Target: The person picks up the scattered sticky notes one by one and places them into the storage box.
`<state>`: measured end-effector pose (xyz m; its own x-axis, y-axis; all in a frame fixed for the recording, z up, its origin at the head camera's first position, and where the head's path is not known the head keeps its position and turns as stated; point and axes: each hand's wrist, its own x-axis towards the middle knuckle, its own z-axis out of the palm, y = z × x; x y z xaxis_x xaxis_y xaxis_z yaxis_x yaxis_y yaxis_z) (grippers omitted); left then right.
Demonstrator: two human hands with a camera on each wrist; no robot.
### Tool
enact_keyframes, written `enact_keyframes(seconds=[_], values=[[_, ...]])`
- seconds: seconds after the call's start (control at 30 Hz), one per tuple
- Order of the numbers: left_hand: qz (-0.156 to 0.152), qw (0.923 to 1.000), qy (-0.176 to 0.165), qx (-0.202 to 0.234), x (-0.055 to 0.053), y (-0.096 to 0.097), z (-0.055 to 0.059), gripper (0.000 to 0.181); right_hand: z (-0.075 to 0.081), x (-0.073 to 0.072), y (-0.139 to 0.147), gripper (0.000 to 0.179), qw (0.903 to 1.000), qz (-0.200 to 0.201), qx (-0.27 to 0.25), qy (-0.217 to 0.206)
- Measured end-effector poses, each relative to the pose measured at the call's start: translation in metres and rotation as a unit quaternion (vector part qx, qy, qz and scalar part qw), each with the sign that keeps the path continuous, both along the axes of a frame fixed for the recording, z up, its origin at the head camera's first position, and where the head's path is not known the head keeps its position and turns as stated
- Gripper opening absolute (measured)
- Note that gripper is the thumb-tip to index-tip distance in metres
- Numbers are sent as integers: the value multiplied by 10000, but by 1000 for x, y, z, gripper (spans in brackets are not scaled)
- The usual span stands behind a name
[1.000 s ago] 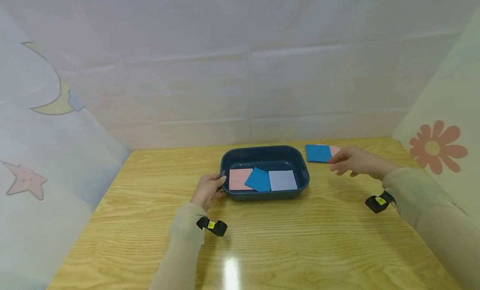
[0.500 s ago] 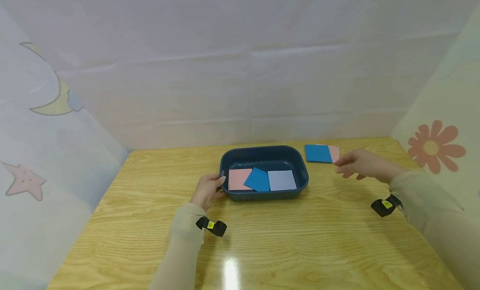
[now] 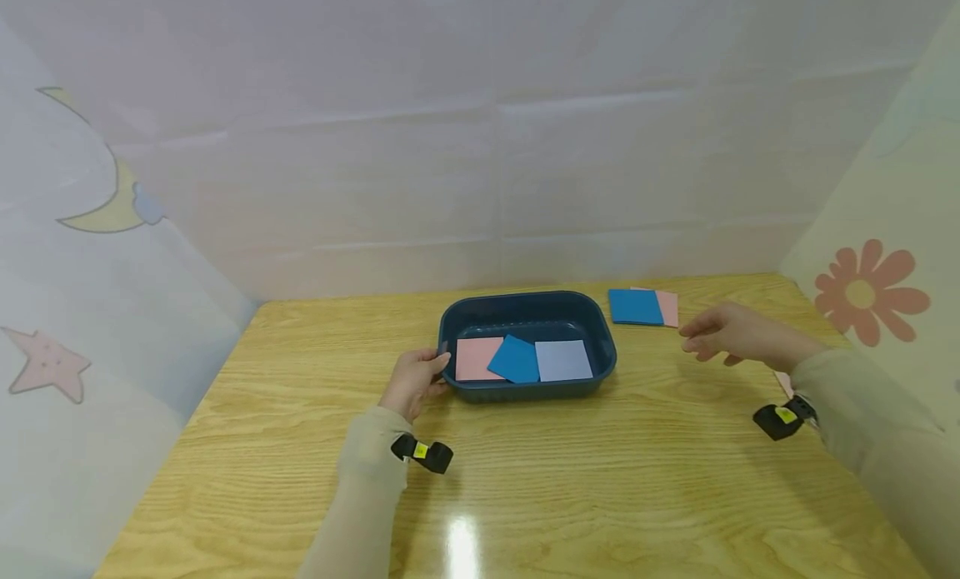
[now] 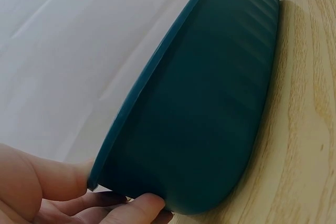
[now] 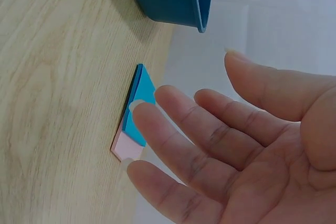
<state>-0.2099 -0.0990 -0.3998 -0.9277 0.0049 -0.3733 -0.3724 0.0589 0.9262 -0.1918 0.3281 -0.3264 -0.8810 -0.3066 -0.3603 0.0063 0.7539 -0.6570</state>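
A dark blue-green plastic basin (image 3: 528, 391) stands mid-table. My left hand (image 3: 408, 383) grips its left end, and in the left wrist view the thumb lies at the rim with fingers against the outer wall (image 4: 205, 93). Inside lie a pink square (image 3: 477, 359), a blue square (image 3: 514, 359) turned askew, and a pale lavender square (image 3: 564, 360). Right of the basin, a blue square (image 3: 635, 306) partly covers a pink square (image 3: 668, 307). My right hand (image 3: 726, 333) hovers just right of that pair, fingers loosely bent, holding nothing; its palm (image 5: 273, 171) shows bare in the right wrist view.
Another pink piece (image 3: 784, 383) peeks out beside the right sleeve, mostly hidden by the forearm. The wooden table (image 3: 570, 487) ends at a pale cloth backdrop (image 3: 480, 187), with printed cloth on both sides.
My right hand has drawn away from the blue and pink pair, to the right and slightly nearer. The pink piece by the right sleeve has come into view. The left hand stays put.
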Motion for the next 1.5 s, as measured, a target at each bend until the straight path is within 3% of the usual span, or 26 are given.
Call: enact_keyframes(seconds=[1.5], values=[[-63,10000,40,-16,0,-2,1,35,-17,15,31,54,9997,-207,86,-75]])
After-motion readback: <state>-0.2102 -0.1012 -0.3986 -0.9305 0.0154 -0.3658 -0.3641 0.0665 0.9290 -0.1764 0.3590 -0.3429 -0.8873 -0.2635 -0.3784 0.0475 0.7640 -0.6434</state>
